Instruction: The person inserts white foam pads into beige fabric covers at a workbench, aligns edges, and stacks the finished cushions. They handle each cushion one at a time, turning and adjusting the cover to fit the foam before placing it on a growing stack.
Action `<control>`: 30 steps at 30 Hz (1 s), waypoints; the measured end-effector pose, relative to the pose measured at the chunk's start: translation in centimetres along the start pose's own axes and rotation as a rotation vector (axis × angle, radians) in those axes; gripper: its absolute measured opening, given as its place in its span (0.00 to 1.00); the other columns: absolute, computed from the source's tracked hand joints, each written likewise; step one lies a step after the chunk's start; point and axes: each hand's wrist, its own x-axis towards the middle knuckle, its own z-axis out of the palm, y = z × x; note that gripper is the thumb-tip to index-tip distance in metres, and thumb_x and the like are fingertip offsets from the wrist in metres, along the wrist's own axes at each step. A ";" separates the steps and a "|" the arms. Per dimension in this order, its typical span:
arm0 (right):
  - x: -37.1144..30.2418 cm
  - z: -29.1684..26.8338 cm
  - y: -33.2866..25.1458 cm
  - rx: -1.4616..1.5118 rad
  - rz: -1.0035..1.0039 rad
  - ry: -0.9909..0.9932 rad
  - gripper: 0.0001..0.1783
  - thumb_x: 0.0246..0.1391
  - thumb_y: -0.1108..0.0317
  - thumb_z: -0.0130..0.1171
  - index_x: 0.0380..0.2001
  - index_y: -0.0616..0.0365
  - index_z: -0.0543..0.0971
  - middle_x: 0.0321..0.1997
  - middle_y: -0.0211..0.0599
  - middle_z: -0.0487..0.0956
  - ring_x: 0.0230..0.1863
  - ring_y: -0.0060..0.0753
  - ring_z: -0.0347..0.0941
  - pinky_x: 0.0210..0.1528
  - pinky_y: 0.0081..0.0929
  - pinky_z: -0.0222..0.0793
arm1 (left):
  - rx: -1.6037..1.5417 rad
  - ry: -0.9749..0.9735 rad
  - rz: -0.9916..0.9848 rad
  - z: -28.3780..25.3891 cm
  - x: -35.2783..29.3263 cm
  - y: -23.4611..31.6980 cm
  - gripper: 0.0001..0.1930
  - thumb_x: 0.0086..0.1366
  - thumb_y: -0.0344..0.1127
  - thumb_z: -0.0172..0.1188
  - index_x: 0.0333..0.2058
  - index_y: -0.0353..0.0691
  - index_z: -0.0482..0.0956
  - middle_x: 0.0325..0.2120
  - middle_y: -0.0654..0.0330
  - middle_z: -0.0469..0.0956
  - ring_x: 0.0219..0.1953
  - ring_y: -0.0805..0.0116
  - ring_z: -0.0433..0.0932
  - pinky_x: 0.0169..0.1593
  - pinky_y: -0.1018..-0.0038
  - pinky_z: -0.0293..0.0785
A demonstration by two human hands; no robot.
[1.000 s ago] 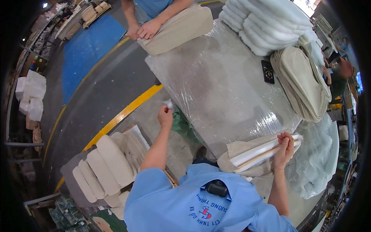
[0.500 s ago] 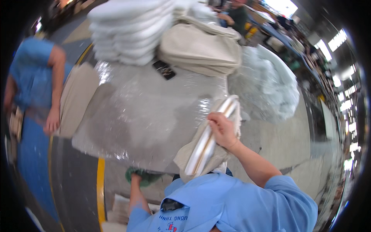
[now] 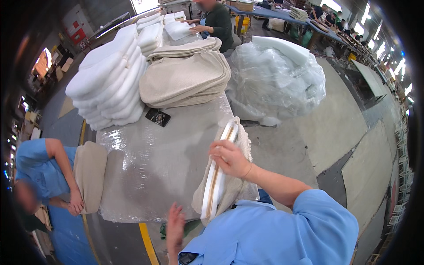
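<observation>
My right hand (image 3: 230, 160) grips the upper edge of a cushion insert (image 3: 214, 181), white padding with a thin brown layer through its middle. A beige fabric cover (image 3: 201, 191) lies around the insert, its loose edge on the right. The cushion stands on edge at the table's near right corner, against my body. My left hand (image 3: 175, 223) is raised by the table's front edge, somewhat blurred, fingers stretched and nothing seen in them. Beside it, lower down, part of a green thing (image 3: 190, 227) shows; its kind I cannot make out.
A plastic-wrapped table (image 3: 145, 176) bears a stack of white pads (image 3: 106, 79), beige covers (image 3: 185, 81) and a black phone-like object (image 3: 157, 117). A plastic-wrapped bundle (image 3: 276, 81) stands right. A co-worker (image 3: 48, 172) at left holds a beige cushion (image 3: 90, 176); another person (image 3: 216, 24) works behind.
My left hand has come up from the green thing toward the table's edge. My right hand stays on the cushion. The view has shifted, showing more of the far room.
</observation>
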 end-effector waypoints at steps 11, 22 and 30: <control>3.3 -6.1 10.6 -0.347 0.111 0.121 0.04 0.55 0.67 0.71 0.31 0.55 0.87 0.46 0.34 0.84 0.48 0.44 0.77 0.54 0.45 0.74 | 0.314 -0.202 0.294 10.1 1.7 -0.6 0.46 0.65 0.35 0.73 0.76 0.33 0.58 0.65 0.46 0.74 0.64 0.60 0.76 0.65 0.65 0.73; 0.1 -1.0 0.3 0.047 -0.218 -0.323 0.12 0.55 0.69 0.62 0.44 0.51 0.84 0.40 0.40 0.83 0.44 0.50 0.82 0.46 0.47 0.80 | 0.181 -0.190 0.321 10.9 1.7 1.6 0.34 0.67 0.32 0.66 0.71 0.36 0.68 0.56 0.50 0.80 0.57 0.63 0.78 0.61 0.67 0.74; 8.9 -3.9 7.4 -0.485 0.315 -0.265 0.11 0.60 0.63 0.67 0.36 0.61 0.84 0.41 0.51 0.83 0.43 0.56 0.83 0.47 0.50 0.79 | 0.246 -0.155 0.452 11.8 2.7 0.1 0.35 0.66 0.29 0.66 0.71 0.33 0.67 0.57 0.50 0.80 0.58 0.61 0.78 0.64 0.65 0.72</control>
